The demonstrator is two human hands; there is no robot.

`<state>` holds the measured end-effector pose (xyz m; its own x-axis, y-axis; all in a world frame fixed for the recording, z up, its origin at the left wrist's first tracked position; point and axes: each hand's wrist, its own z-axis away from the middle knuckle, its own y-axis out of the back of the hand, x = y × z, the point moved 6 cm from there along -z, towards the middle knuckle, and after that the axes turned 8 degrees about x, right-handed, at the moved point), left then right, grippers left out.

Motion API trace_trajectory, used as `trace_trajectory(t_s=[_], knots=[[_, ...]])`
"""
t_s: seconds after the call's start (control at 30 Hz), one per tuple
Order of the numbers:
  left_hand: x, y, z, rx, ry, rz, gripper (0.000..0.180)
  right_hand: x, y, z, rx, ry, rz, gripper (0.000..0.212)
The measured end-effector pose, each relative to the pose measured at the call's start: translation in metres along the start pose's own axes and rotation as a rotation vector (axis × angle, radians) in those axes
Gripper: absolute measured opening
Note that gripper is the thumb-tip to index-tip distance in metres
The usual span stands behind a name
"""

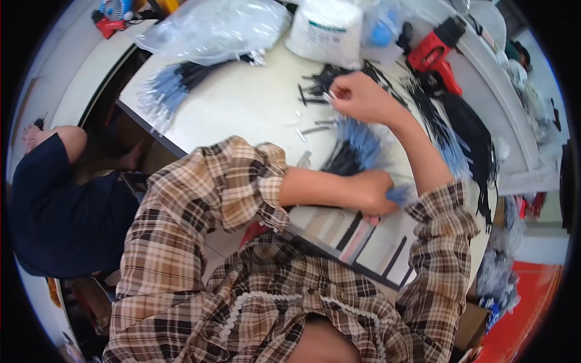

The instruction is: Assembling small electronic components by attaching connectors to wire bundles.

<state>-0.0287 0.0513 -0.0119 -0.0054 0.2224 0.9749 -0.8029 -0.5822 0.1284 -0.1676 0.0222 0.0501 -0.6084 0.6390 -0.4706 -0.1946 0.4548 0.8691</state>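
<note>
- Blue-and-black wire bundle (362,145): on desk (242,100), btwn the two hands, strands fanned; prob. kept there so both reach it easily.
- L hand (372,192): closed, seemingly round blue strands (399,195) just beside the bundle; looks like a steadying hold. Forearm crosses in front of body, nearly level, back of hand up.
- R hand (357,97): fingertips pinched on small white piece (328,96), too small to ID; pinch suits sth that tiny. Arm raised fwd beyond the bundle, fingers pointing L.
- Black pieces (311,92): loose just beside R hand, prob. for short reach.
- Second wire bundle (172,91): desk's L side, well apart, prob. to avoid mixing; clear plastic bag (212,30) by it.
- White bag (327,36) at back; red heat gun (428,53) R of it, handle twd wearer, prob. for easy grabbing.
</note>
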Motion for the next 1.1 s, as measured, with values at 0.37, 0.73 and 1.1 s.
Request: trace_trajectory(t_s=[0.37, 0.73, 1.1], knots=[[0.002, -0.001, 0.009, -0.087, 0.047, 0.257, 0.027, -0.146, 0.053, -0.045, 0.016, 0.015, -0.498, 0.017], [0.01, -0.028, -0.004, -0.175, -0.09, 0.24, 0.026, -0.189, -0.029, -0.127, -0.266, 0.03, -0.082, 0.015], [-0.002, -0.034, -0.002, -0.309, -0.151, 0.272, 0.023, -0.113, -0.007, -0.247, 0.218, 0.349, 0.794, 0.02]])
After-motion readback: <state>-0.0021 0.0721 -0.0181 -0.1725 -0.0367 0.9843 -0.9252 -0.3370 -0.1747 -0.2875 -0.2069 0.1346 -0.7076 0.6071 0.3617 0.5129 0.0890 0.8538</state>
